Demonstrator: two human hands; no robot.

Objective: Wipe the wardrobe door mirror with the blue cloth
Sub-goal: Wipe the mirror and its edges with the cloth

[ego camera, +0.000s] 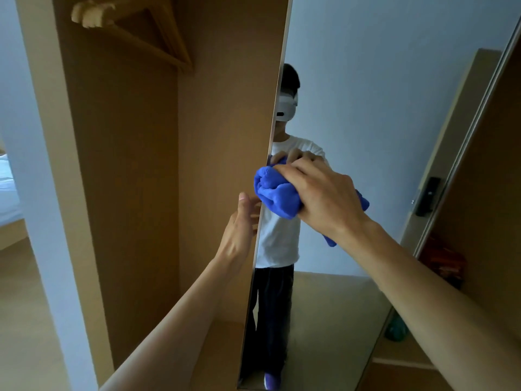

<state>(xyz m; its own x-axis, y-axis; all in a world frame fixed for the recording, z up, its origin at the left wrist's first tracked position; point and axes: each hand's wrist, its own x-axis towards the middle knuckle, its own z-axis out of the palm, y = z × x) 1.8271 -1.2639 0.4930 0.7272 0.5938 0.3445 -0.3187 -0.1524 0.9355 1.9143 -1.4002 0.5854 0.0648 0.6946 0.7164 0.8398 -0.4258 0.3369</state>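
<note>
The wardrobe door mirror (352,114) stands open in front of me, its left edge running down the middle of the view. My right hand (324,193) grips a bunched blue cloth (277,194) and holds it against the glass close to that left edge, at about chest height. A tail of the cloth hangs below my wrist. My left hand (239,230) is at the door's edge just below the cloth, its fingers curled round behind the door out of sight, the thumb on my side. The mirror shows a person's reflection.
The open wardrobe interior (141,179) is on the left, with wooden hangers (127,26) near the top. A sliding wardrobe door (479,179) stands at the right. A bed (7,190) shows at the far left, beyond a white wall corner.
</note>
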